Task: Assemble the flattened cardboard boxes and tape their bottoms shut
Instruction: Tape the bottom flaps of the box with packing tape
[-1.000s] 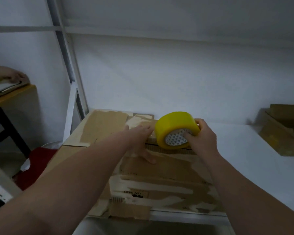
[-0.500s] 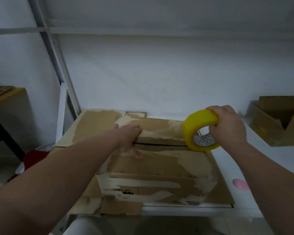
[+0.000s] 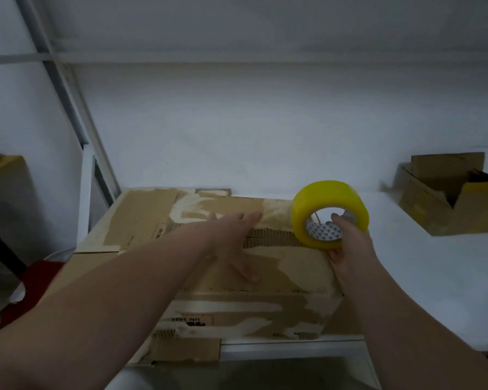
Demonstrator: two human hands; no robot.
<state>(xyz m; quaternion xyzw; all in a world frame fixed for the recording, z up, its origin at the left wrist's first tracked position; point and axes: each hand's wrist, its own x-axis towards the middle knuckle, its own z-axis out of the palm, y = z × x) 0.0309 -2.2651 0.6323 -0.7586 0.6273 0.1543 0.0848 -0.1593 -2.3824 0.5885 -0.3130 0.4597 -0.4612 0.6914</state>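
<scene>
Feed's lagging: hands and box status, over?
Left hand flat on box, across seam. Right hand grips tape roll at seam's right end. Nothing else on seam.

The tape roll (image 3: 321, 198) I held was bright yellow, its core (image 3: 326, 234) white with small dark triangles. The cardboard box (image 3: 293, 266) was brown with pale torn patches; the tabletop (image 3: 434, 277) was white.
</scene>
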